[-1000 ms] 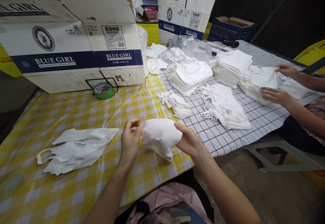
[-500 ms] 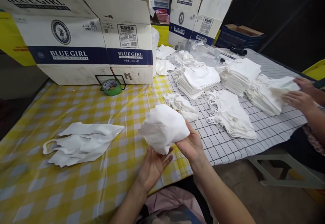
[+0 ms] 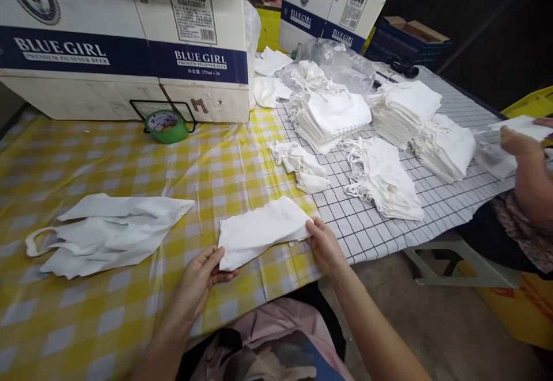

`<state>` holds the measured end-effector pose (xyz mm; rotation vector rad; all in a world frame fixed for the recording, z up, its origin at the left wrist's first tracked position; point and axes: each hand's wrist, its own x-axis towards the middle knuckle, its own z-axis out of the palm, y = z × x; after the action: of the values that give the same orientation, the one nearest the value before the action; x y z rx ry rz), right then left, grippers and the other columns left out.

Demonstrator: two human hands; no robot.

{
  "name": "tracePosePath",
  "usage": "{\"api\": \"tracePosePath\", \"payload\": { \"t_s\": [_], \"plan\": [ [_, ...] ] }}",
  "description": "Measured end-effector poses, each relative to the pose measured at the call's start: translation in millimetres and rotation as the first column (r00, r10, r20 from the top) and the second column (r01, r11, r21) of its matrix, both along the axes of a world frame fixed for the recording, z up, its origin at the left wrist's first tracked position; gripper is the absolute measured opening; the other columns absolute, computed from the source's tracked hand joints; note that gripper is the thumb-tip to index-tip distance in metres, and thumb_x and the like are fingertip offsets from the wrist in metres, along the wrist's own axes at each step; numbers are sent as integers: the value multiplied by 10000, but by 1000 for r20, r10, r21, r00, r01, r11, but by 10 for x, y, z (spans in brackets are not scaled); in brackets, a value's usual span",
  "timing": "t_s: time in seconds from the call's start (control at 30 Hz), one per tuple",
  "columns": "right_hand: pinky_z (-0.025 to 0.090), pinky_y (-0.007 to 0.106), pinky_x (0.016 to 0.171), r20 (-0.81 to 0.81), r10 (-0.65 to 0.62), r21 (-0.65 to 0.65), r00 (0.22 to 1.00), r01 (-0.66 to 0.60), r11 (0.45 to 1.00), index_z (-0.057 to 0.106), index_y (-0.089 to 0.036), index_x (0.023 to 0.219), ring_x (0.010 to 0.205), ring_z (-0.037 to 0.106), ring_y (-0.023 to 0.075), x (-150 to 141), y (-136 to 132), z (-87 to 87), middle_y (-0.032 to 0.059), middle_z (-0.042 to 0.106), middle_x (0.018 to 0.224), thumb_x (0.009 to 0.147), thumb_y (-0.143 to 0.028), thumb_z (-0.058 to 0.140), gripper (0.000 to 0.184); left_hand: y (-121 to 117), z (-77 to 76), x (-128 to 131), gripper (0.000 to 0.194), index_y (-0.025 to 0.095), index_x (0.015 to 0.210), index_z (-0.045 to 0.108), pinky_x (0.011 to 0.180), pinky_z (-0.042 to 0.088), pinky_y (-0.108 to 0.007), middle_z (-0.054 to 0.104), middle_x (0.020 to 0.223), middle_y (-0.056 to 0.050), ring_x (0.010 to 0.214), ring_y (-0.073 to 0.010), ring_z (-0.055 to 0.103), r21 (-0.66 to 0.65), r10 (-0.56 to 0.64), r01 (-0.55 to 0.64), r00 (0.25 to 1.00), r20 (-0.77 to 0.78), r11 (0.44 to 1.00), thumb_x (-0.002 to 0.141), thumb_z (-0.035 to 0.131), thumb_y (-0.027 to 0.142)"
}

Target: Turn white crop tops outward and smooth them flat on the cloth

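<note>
Left hand (image 3: pixel 199 277) and right hand (image 3: pixel 326 247) are pinched on a white cloth (image 3: pixel 262 231) — its long axis held between them, along the near edge of the surface (image 3: pixel 224 176)

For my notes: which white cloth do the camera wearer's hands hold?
The flat cloth between left hand and right hand; neither hand touches the looped cloth farther left or the stacks.

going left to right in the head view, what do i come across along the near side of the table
Loose white piece with a loop → left hand → white piece held between both hands → right hand → white pile with straps.
</note>
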<state>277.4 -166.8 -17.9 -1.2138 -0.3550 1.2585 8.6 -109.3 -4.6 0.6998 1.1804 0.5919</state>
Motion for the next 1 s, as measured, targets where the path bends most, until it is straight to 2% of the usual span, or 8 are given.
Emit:
{"api": "tracePosePath", "payload": {
  "t_s": [0.13, 0.23, 0.37, 0.43, 0.63, 0.73, 0.87, 1.0],
  "plan": [
    [474, 268, 599, 303, 56, -96, 952, -27, 995, 585, -195, 851, 685, 554, 154, 61, -68, 79, 12, 610, 808, 759, -396, 603, 221, 19, -22, -49, 397, 186, 973, 500, 462, 487, -244, 610, 620, 20, 513, -166, 630, 83, -115, 138, 964, -239, 987, 718, 625, 464],
    [455, 281, 609, 563, 116, -160, 818, -30, 987, 590, -196, 902, 695, 544, 168, 95, -92, 139, 25, 615, 816, 777, -389, 557, 232, 42, -21, -112, 480, 218, 1109, 449, 429, 449, -261, 569, 570, 53, 436, -165, 580, 221, -105, 249, 851, -515, 943, 748, 553, 516],
    [434, 293, 668, 733, 164, -208, 660, -12, 978, 597, -197, 920, 714, 547, 175, 120, -110, 176, 33, 635, 840, 808, -382, 504, 236, 16, 11, -114, 427, 238, 1112, 490, 541, 452, -278, 552, 629, 47, 514, -149, 558, 413, 82, 395, 634, -769, 820, 782, 502, 509],
    [430, 290, 672, 749, 176, -220, 639, -11, 975, 598, -198, 930, 725, 552, 178, 126, -105, 176, 38, 641, 861, 824, -405, 479, 262, -28, 29, -50, 380, 243, 1080, 525, 599, 453, -280, 556, 717, 26, 607, -151, 557, 518, 201, 418, 600, -775, 746, 787, 511, 483],
    [372, 258, 575, 803, 271, -287, 531, -54, 956, 621, -199, 892, 633, 506, 163, 100, -54, 178, 10, 626, 744, 793, -445, 522, 284, -184, -2, 183, 317, 209, 1085, 541, 760, 449, -331, 539, 854, -29, 805, -193, 539, 685, 362, 498, 598, -715, 532, 802, 543, 351],
    [356, 247, 569, 802, 297, -288, 519, -100, 953, 626, -189, 812, 641, 506, 161, 68, -31, 202, 0, 612, 706, 783, -416, 536, 246, -247, -56, 205, 311, 193, 1078, 530, 808, 442, -378, 558, 921, -56, 862, -220, 543, 711, 402, 466, 601, -691, 527, 794, 551, 318],
    [370, 245, 576, 732, 248, -204, 634, -143, 968, 606, -174, 767, 653, 502, 157, -13, 12, 303, -2, 580, 692, 814, -412, 500, 265, -336, -57, 220, 378, 200, 1143, 507, 929, 389, -452, 541, 1080, -103, 1052, -280, 498, 736, 412, 449, 624, -665, 507, 784, 565, 301],
    [420, 268, 673, 703, 131, -63, 699, -123, 990, 598, -189, 837, 773, 527, 176, -263, 95, 529, 20, 578, 811, 834, -370, 501, 205, -412, 73, 397, 520, 241, 1230, 483, 1032, 316, -453, 502, 1220, -111, 1190, -291, 432, 787, 275, 347, 801, -531, 509, 733, 633, 245]
  ]
}}
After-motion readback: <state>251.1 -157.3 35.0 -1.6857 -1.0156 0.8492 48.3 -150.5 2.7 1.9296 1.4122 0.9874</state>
